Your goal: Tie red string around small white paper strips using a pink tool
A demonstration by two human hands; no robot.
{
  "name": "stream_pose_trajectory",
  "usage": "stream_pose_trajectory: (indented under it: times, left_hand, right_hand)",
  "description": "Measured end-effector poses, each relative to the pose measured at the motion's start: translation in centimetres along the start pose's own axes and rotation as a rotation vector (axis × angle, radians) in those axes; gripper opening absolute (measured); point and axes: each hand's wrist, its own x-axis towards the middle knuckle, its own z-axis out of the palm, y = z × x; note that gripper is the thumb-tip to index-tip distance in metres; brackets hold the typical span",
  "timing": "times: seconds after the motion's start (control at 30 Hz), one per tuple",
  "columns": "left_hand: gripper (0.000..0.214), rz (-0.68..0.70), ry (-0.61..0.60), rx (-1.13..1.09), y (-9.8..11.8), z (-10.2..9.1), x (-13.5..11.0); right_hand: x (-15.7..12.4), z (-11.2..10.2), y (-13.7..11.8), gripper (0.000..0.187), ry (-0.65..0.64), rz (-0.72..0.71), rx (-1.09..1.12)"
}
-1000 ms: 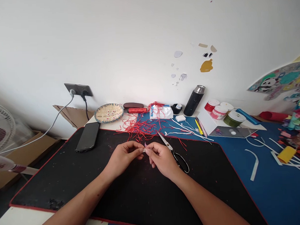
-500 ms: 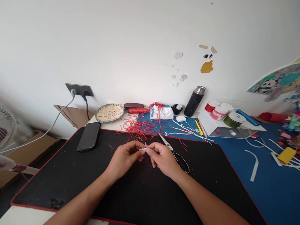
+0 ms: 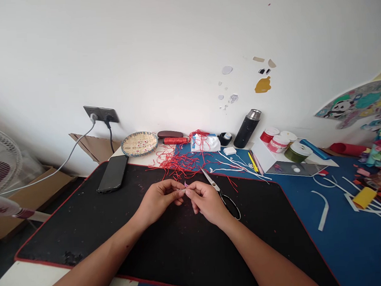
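Note:
My left hand (image 3: 163, 198) and my right hand (image 3: 205, 199) meet over the black mat (image 3: 181, 243), thumbs and forefingers pinched close together. Between the fingertips shows a small, thin, pale strip (image 3: 181, 190), too small to name, held from both sides. A bit of pinkish purple (image 3: 186, 184) sticks up at the right fingertips; most of it is hidden. Just beyond my right hand lies a pair of scissors (image 3: 213, 184) with black handles, blades pointing away from me.
Cut red cords (image 3: 181, 162) lie heaped past the mat's far edge, beside a woven basket (image 3: 139, 144) and white cords (image 3: 241, 168). A phone (image 3: 113, 174) rests at the mat's left. Behind stand a black flask (image 3: 247, 128) and ribbon spools (image 3: 278, 143). Paper strips (image 3: 321, 211) lie right.
Both hands stay in nearly the same place. The pale piece between the fingertips looks slightly turned, showing thinner, and the left fingers have shifted a little.

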Motion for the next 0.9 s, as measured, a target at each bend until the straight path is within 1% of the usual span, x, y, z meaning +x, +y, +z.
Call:
stream_pose_trajectory:
  times: [0.2, 0.5, 0.77, 0.9]
  left_hand:
    - [0.028, -0.001, 0.009, -0.004, -0.13, 0.02, 0.03]
    - [0.030, 0.000, 0.028, 0.017, -0.21, -0.03, 0.13]
    - [0.029, -0.042, 0.021, -0.056, -0.54, -0.04, 0.24]
    - [0.029, -0.034, 0.028, -0.021, -0.34, 0.10, 0.17]
  right_hand:
    - [0.01, -0.03, 0.01, 0.031, -0.011, 0.001, 0.014]
    - [0.07, 0.05, 0.25, 0.030, -0.025, 0.021, 0.020]
    - [0.01, 0.01, 0.16, 0.030, -0.035, 0.017, 0.035]
    - [0.06, 0.03, 0.31, 0.030, -0.029, 0.019, 0.034]
